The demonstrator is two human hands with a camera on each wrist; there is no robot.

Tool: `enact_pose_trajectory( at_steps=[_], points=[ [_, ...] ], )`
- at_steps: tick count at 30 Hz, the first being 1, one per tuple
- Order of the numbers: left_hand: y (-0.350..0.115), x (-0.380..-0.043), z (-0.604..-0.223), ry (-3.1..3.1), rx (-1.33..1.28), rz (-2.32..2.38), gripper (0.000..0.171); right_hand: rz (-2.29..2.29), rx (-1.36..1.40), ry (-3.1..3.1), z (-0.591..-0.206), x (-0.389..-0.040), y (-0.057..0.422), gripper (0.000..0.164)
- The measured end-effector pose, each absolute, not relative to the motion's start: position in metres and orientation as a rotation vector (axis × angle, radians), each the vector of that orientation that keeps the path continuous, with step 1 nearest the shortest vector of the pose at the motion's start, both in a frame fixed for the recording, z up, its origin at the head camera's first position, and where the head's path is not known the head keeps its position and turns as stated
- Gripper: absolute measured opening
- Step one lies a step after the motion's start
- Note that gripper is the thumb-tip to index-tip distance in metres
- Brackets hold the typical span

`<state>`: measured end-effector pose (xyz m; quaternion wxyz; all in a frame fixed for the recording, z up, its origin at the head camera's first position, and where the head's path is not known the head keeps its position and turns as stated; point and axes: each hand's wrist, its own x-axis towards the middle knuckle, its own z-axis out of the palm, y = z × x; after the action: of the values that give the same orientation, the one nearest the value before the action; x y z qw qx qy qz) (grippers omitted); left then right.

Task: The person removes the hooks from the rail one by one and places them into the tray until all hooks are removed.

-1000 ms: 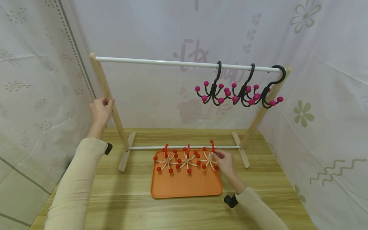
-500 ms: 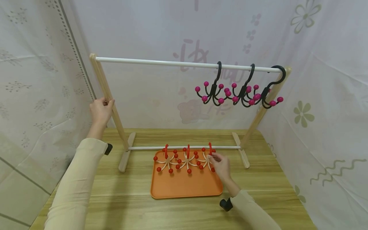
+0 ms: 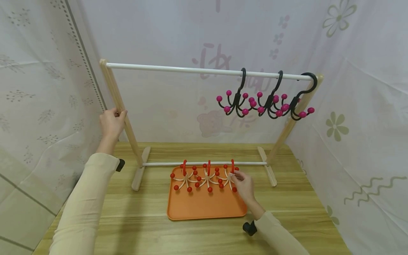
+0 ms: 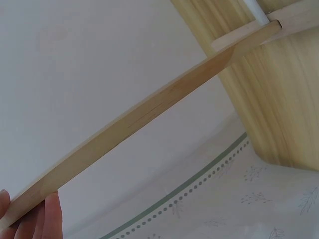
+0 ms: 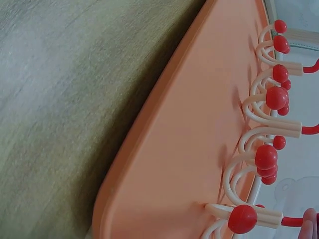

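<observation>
Lining up along the far side of the orange tray (image 3: 206,207): three red-balled hangers (image 3: 208,169) | right hand (image 3: 244,186): fingers pinching the rightmost hanger (image 5: 264,217) near its neck | left hand (image 3: 112,123): fingers clamped on left wooden post (image 4: 139,118) | upper white rod (image 3: 175,69): three black hangers (image 3: 270,100), pink-balled, toward its right end

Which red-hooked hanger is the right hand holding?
The rightmost red-hooked hanger on the orange tray: the right hand pinches it; no hand touches the middle one or left one.
</observation>
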<state>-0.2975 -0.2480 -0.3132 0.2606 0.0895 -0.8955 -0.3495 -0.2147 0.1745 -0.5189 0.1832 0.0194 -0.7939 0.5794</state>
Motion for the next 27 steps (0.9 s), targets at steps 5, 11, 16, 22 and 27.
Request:
enact_pose_trajectory(
  at_steps=[5,11,16,22,27],
  points=[
    [-0.248,-0.296,-0.313,-2.424,0.237,-0.95,0.031,1.608,0.02,-2.28,-0.513,-0.214,0.177,0.024],
    [-0.247,-0.296,-0.312,-2.436,0.238,-0.949,0.031,1.566,0.094,-2.13,-0.504,-0.233,0.196,0.025],
    [-0.247,-0.295,-0.312,-2.455,0.25,-0.959,0.031,1.576,0.352,-1.845,-0.519,-0.284,0.23,0.02],
    [-0.248,-0.296,-0.312,-2.451,0.25,-0.956,0.031,1.498,0.276,-1.897,-0.382,-0.243,0.201,0.018],
    [-0.248,-0.296,-0.312,-2.435,0.241,-0.963,0.031,1.479,0.324,-1.851,-0.313,-0.231,0.188,0.017]
  ],
)
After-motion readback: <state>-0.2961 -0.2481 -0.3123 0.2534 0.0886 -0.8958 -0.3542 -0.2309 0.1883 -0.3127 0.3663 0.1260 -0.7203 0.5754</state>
